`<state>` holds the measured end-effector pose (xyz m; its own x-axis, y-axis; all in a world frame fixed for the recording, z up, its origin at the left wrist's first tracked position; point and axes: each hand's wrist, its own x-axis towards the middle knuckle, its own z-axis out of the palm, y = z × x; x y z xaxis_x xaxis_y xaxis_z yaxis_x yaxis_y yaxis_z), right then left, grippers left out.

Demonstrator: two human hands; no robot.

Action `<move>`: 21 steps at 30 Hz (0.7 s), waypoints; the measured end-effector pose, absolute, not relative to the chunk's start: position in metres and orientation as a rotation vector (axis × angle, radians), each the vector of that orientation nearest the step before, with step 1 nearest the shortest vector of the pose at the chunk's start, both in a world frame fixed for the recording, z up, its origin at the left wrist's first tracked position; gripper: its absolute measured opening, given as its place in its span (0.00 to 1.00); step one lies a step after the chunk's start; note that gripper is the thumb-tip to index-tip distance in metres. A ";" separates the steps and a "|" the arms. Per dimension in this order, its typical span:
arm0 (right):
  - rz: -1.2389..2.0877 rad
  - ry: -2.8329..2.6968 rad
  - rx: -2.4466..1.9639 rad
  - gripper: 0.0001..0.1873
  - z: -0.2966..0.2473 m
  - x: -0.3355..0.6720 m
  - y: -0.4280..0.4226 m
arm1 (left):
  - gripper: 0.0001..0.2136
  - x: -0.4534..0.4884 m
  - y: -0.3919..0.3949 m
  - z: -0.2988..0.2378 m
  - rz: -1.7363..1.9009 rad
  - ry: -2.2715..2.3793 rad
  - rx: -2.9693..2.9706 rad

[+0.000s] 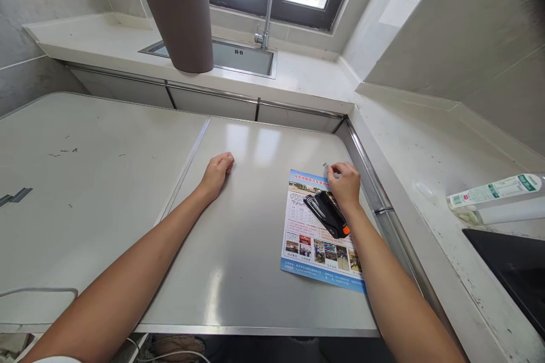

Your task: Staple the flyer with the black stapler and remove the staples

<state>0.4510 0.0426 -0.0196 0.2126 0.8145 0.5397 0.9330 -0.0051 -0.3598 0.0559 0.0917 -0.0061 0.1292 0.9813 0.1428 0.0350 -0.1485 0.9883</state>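
Note:
My right hand [344,184] pinches a small silvery strip of staples [326,165] between thumb and fingertips, just above the top right part of a printed leaflet [293,238]. Below that hand, a black stapler [326,214] with an orange tip lies slantwise on the leaflet. My right forearm covers the leaflet's right edge. My left hand [217,174] is closed in a loose fist on the pale tabletop [238,238], well to the left of the leaflet. No object shows in the left hand, and its palm side is hidden.
Behind the table, a brown bin [183,17] stands on the counter at the front of the sink [244,58], near a tall faucet [268,5]. On the right counter lie a white-and-green packaged roll [498,190] and a black panel [511,272]. Grey tape scraps [19,195] mark the table's left side.

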 end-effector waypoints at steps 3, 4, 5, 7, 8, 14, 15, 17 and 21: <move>-0.204 -1.644 -1.865 0.12 -0.018 0.452 0.041 | 0.13 0.057 0.092 -0.005 1.203 1.080 1.402; -0.193 -1.663 -1.871 0.12 -0.017 0.453 0.041 | 0.13 0.057 0.092 -0.005 1.199 1.090 1.405; -0.183 -1.691 -1.873 0.12 -0.016 0.454 0.040 | 0.13 0.057 0.091 -0.004 1.194 1.101 1.410; -0.179 -1.767 -1.870 0.13 -0.015 0.455 0.037 | 0.13 0.057 0.091 -0.004 1.190 1.114 1.417; -0.185 -1.808 -1.867 0.13 -0.015 0.455 0.036 | 0.13 0.057 0.091 -0.004 1.190 1.113 1.419; -0.134 -1.947 -1.964 0.31 -0.023 0.449 0.030 | 0.14 0.056 0.089 -0.002 1.199 1.069 1.384; -0.098 -1.963 -1.992 0.34 -0.025 0.448 0.031 | 0.15 0.056 0.088 -0.002 1.200 1.059 1.366; -0.009 -2.000 -2.042 0.37 -0.029 0.447 0.032 | 0.17 0.055 0.088 -0.001 1.198 1.031 1.327; 0.083 -2.052 -2.074 0.39 -0.034 0.448 0.034 | 0.20 0.049 0.092 0.001 1.193 0.983 1.276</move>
